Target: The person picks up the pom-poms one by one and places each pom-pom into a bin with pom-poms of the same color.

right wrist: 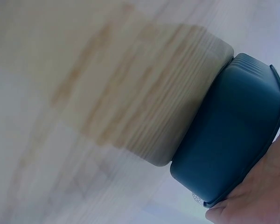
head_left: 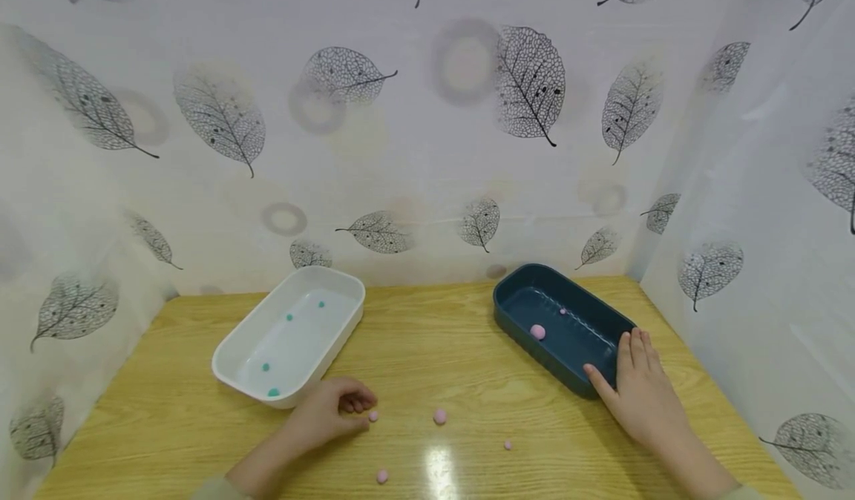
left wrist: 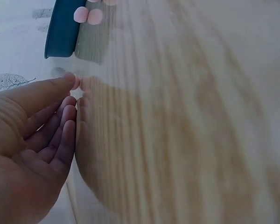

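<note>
My left hand [head_left: 323, 415] is low over the table by the white tray's near end, fingers loosely bent and thumb apart from them. A small pink ball [head_left: 373, 415] lies at the thumb and fingertips; in the left wrist view this pink ball [left wrist: 77, 83] shows just past the thumb tip. My right hand [head_left: 644, 400] rests on the near right end of the dark blue tray [head_left: 534, 355], fingers straight along the rim and thumb spread. Inside that tray are a larger pink ball [head_left: 537, 331] and a tiny pink ball [head_left: 562, 311].
Teal pieces [head_left: 266, 367] are spread in the white tray [head_left: 344, 329] at left. On the wooden table [head_left: 427, 337] lie more pink balls: one in the middle [head_left: 439, 416], a tiny one [head_left: 508, 445] to the right, and one near the front [head_left: 382, 476]. A leaf-patterned curtain [head_left: 414, 151] stands behind.
</note>
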A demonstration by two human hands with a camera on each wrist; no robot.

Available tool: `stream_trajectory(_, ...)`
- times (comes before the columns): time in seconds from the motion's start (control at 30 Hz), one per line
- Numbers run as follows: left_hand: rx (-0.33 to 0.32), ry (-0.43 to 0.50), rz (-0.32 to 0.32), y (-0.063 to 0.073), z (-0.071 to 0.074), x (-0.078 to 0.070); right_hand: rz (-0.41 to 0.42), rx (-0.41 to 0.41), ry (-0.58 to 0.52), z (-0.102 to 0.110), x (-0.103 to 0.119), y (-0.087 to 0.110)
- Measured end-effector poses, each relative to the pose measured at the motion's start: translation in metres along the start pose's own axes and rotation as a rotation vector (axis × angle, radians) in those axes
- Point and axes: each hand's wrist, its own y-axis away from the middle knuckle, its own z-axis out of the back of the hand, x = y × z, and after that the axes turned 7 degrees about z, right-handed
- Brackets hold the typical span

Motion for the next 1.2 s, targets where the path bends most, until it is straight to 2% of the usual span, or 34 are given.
stream_trajectory(0.37,-0.029,-0.11,-0.071,-0.003,-0.004,-0.002,-0.003,-0.004,-0.003,0.0,0.001,0.001)
stream_trajectory(0.63,-0.033,-0.114,-0.061,-0.004,-0.004,-0.004,-0.003,-0.008,-0.001,0.0,0.002,0.001)
stream_trajectory(0.77,-0.023,-0.094,-0.035,-0.006,-0.003,-0.006,-0.006,-0.012,-0.002,0.001,0.002,0.001)
stream_trajectory(0.97,-0.024,-0.043,0.062,-0.016,-0.004,-0.007,-0.01,-0.012,-0.004,0.001,0.001,0.0)
stream_trajectory(1.2,-0.04,0.053,0.137,-0.038,-0.007,-0.017,-0.017,0.017,0.001,0.002,0.002,0.0)
